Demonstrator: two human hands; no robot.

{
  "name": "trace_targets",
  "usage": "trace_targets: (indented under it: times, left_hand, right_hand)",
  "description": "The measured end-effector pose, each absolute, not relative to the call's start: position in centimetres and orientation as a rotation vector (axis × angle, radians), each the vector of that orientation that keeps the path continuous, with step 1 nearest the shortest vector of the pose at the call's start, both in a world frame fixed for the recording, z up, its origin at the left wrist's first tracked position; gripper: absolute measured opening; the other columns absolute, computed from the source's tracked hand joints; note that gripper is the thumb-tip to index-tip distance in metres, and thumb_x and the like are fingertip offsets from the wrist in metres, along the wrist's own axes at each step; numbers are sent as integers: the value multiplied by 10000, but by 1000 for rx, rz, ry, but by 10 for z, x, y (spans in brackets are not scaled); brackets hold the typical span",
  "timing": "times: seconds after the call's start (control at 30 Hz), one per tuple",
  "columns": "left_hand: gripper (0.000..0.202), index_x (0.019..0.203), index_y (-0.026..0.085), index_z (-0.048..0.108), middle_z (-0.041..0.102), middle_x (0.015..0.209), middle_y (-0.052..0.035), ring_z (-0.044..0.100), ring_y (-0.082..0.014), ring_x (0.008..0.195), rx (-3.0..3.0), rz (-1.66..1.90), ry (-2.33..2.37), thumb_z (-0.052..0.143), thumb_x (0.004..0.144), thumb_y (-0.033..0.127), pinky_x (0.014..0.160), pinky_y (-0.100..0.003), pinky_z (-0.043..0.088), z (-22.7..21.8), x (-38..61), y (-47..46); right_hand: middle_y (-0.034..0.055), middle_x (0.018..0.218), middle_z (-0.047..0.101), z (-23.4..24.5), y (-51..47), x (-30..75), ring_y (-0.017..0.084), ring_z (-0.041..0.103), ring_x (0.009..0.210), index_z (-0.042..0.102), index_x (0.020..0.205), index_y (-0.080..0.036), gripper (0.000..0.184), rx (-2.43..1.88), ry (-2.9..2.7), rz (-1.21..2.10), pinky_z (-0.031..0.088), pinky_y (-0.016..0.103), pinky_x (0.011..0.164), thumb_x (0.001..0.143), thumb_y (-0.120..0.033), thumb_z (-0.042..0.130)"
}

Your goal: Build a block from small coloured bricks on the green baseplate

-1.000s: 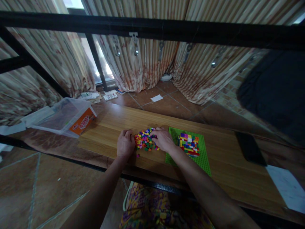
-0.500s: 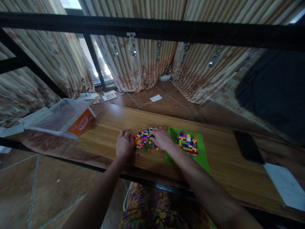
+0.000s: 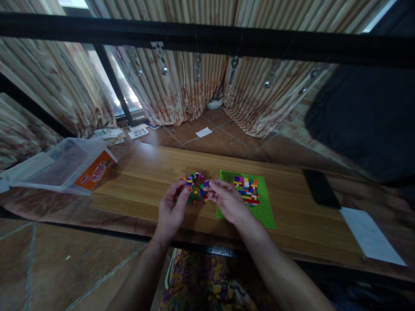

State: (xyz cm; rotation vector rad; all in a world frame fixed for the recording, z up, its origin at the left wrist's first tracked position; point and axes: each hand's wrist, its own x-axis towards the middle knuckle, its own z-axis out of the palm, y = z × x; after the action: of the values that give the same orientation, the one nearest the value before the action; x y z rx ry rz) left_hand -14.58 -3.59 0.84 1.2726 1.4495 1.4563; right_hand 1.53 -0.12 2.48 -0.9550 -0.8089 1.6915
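My right hand [image 3: 226, 198] pinches a purple toy brick [image 3: 206, 184] between thumb and fingertips, just above the tabletop. To its left, my left hand [image 3: 171, 208] has its fingers curled and the thumb close to the index finger; whatever may be in them is hidden. A pile of small coloured toy bricks [image 3: 193, 177] lies between the two hands, partly covered by them. Beside my right hand is a green baseplate [image 3: 267, 203], bearing a block of multicoloured bricks [image 3: 248, 190] joined together in rows.
A clear plastic bin [image 3: 65, 162] with an orange label stands at the left end of the wooden table [image 3: 136, 190]. On the right lie a black phone-like slab [image 3: 320, 190] and a white paper sheet [image 3: 372, 235]. A black metal bar [image 3: 207, 39] crosses above the far side.
Both hands have lifted from the pile's edges, and the right now holds a purple brick. The pile looks more spread. My view has shifted slightly to the right.
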Motion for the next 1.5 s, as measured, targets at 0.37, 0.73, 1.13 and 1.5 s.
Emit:
trace_targets:
  times: [0.37,0.73,1.13,1.5]
  left_hand:
    - [220,902,199,681,664,766,-11,599,-140,682,1260,1315,1254,649,826,404,644,-253,513,36,-91,-58]
    - [206,736,214,680,599,623,7,536,-126,584,1295,1174,1108,652,817,402,574,-241,460,40,-71,-66]
    - [225,755,195,663,562,621,15,505,-121,592,1156,1139,1228,675,769,420,576,-234,428,15,-77,-66]
    - [219,762,173,653,548,676,9,476,-123,664,1168,1054,1294,647,788,390,632,-231,389,6,-84,-66]
  right_hand:
    - [-28,647,647,39,-40,40,112,521,595,746,780,-234,200,-1064,-1001,1367,431,251,597,699,-413,784]
    - [-26,626,640,29,-66,61,103,482,546,745,720,-236,186,-1083,-832,1401,403,249,542,659,-398,810]
    - [12,705,723,10,-27,124,117,542,584,780,773,-206,256,-1358,-710,977,440,277,592,601,-393,811]
    - [50,813,768,-8,-2,140,211,682,774,770,786,-192,234,-1547,-992,760,510,351,772,694,-399,713]
